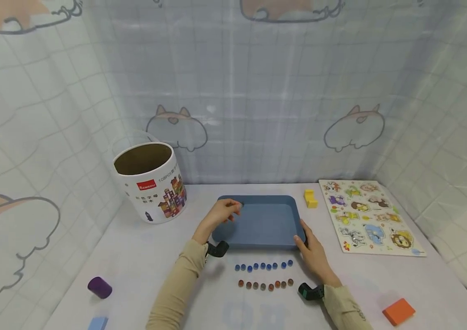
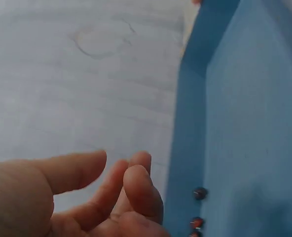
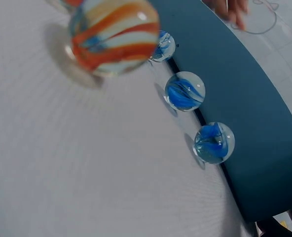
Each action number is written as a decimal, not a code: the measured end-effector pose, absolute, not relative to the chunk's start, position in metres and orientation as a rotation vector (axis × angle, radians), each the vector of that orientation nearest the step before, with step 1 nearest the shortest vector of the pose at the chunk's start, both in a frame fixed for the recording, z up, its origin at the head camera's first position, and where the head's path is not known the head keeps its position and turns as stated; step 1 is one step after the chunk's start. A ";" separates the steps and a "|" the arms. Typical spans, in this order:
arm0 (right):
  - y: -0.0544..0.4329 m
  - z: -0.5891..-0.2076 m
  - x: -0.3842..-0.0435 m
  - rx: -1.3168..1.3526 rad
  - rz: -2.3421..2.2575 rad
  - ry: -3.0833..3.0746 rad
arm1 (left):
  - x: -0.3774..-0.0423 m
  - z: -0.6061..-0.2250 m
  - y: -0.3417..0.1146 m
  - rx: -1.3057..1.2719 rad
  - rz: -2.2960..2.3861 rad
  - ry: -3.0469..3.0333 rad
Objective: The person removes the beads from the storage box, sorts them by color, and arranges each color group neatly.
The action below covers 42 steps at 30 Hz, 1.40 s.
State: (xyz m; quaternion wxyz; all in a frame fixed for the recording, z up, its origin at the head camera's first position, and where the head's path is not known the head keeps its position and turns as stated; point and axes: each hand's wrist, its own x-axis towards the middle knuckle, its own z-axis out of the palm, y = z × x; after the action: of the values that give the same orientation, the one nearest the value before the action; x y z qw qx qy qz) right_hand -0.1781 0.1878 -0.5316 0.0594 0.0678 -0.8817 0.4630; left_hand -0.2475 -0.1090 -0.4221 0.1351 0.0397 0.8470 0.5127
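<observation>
A blue-grey tray (image 1: 264,227) lies at the back middle of the table. My left hand (image 1: 219,213) is over its back left part; in the left wrist view the left hand's thumb (image 2: 79,170) and loosely bent fingers stand apart, nothing seen between them. Dark reddish marbles (image 2: 200,193) lie inside the tray along its wall. My right hand (image 1: 314,254) grips the tray's front right corner, thumb on the near rim, fingers along the side. In front of the tray lie a row of blue marbles (image 1: 263,266) and a nearer row of orange-brown marbles (image 1: 263,286).
A white block bucket (image 1: 151,188) stands back left. On the right are an animal puzzle board (image 1: 365,220), a yellow block (image 1: 310,199) and an orange block (image 1: 398,312). Front left hold a purple cylinder (image 1: 99,288) and a light blue block (image 1: 97,323).
</observation>
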 end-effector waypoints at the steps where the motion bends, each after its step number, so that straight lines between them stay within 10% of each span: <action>1: 0.188 -0.532 -0.178 0.204 1.402 -2.672 | -0.254 -0.425 -0.107 0.075 1.505 2.434; 15: 0.185 -0.536 -0.175 0.208 1.414 -2.662 | -0.294 -0.460 -0.089 -0.306 1.554 2.359; 42: 0.186 -0.534 -0.176 0.217 1.404 -2.623 | -0.310 -0.468 -0.070 -0.156 1.272 2.409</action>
State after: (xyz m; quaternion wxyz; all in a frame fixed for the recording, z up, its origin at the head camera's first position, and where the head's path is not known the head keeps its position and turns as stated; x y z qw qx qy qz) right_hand -0.1764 0.1859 -0.5337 0.0793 0.0727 -0.8766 0.4691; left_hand -0.3105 -0.0703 -0.4684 0.2050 -0.0561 0.8642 0.4561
